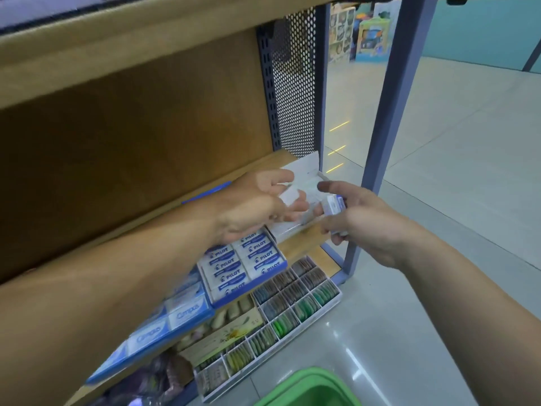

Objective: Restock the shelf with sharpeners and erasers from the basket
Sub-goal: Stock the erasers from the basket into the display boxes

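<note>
Fingers [278,174] of left hand [254,206] round a blurred white eraser [289,197], of right hand [369,221] round blue-white packs [333,206]; basket [307,388] cut off.

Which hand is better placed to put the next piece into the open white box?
Probably the left hand: it holds a small white piece over the white box. The right hand grips spare packs beside it.

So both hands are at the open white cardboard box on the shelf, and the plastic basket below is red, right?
No: the plastic basket is green, not red, as the head view shows. The left hand and right hand are indeed at the open white cardboard box on the shelf.
</note>
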A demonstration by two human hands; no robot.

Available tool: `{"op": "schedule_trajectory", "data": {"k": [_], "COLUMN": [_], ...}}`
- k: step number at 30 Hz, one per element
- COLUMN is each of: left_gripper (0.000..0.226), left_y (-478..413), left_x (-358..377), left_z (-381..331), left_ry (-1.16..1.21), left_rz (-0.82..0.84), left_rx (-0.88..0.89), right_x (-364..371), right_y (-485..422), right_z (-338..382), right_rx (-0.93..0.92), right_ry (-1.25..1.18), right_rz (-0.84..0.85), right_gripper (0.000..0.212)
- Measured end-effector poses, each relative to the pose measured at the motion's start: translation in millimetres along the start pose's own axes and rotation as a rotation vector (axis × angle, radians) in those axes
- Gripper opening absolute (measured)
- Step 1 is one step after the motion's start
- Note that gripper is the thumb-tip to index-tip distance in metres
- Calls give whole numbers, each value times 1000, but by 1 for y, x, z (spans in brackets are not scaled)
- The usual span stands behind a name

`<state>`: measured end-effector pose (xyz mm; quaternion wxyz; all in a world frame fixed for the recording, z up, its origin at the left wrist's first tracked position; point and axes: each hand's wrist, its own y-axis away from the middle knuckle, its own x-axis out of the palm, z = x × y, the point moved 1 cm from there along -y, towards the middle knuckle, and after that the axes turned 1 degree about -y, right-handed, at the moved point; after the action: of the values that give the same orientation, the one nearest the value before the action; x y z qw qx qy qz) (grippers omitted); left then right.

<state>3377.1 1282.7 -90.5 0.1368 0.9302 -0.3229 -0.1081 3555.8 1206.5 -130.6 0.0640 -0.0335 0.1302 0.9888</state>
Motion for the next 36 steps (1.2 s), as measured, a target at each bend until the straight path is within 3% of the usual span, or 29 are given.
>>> {"op": "schedule_trajectory", "data": {"k": [3,8,13,17,24,27,36], "left_gripper": [51,36,25,23,9,15,18], "left_y": [47,100,119,105,43,13,-24], "left_x": [-16,-47,-63,-64,-50,-41,-28], "left_z": [3,14,23,30,28,32,58], "left_ry": [243,219,213,248,-208,-274,-409], "left_rz": [36,-89,-230,-253,-450,-502,-594], "left_rx": [-4,3,-16,-27,8,93,142], "right_x": [14,43,67,64,39,31,36], "right_y": [16,29,30,27,20,12,6], "right_z": [21,40,44,42,23,14,3], "right_rx": [-22,13,53,126,155,167,201], "right_ry": [-88,-224,-168,-88,46,27,-128], "right_rz": [173,305,246,195,-37,-137,-95], "right_gripper": [55,34,16,20,15,21,21]}}
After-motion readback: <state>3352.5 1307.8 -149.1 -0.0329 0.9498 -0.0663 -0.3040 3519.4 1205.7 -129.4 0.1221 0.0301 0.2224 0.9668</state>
